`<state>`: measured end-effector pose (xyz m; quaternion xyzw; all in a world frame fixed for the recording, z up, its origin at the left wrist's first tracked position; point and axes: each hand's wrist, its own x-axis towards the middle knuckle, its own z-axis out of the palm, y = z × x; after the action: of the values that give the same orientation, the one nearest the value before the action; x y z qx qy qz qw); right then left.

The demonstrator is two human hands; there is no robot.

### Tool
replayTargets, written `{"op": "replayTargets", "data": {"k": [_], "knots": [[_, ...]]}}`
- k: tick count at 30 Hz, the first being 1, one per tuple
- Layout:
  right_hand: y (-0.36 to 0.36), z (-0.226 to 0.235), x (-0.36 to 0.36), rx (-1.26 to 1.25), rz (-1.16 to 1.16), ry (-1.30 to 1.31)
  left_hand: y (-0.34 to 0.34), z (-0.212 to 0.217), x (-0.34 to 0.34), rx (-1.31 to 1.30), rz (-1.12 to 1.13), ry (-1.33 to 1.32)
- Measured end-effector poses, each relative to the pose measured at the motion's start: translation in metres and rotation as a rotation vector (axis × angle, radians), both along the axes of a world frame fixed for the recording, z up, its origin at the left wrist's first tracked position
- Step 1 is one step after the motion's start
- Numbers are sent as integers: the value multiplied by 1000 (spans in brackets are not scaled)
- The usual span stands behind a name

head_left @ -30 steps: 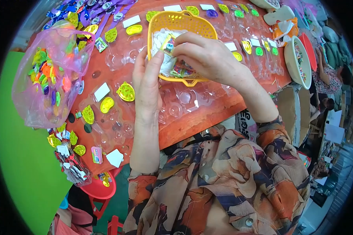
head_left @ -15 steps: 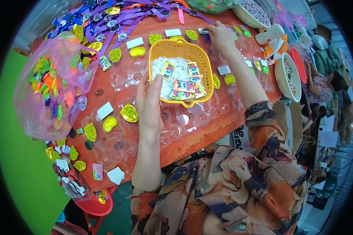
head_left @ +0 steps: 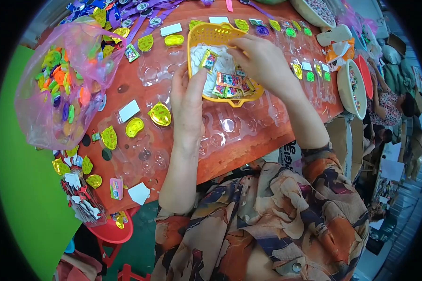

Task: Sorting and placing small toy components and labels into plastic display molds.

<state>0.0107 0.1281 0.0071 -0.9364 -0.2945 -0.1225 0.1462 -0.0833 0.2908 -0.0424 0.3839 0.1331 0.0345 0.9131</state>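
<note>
My left hand grips the left side of a yellow perforated plastic basket, its thumb over the rim. In the basket lie white strips and several small colourful packets. Over the basket's right part reaches my right hand, fingers bent and drawn together above the contents. Whatever those fingertips may hold is hidden by the hand. Beneath and around the basket, clear plastic trays cover the table. Some hold a yellow oval piece, a white card and a yellow foil-like piece.
A pink plastic bag of coloured pieces sits at left. Purple toy watches are piled at the back. Pale bowls stand at right on the red table. Another person sits farther right.
My right hand has come back from the far trays to the basket, over its right side. My left hand still holds the basket, which has shifted slightly away. The view has tilted a little.
</note>
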Motion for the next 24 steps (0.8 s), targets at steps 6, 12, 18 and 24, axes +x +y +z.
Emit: {"op": "replayTargets", "data": {"k": [6, 12, 18, 24], "knots": [[11, -15, 4, -132, -90, 56, -1, 0, -2, 52, 41, -32], [14, -14, 1, -152, -113, 65, 1, -6, -3, -12, -15, 7], [15, -14, 1, -21, -51, 23, 2, -13, 2, -18, -6, 31], [10, -3, 9, 543, -36, 473, 2, -17, 5, 40, 32, 36]]}}
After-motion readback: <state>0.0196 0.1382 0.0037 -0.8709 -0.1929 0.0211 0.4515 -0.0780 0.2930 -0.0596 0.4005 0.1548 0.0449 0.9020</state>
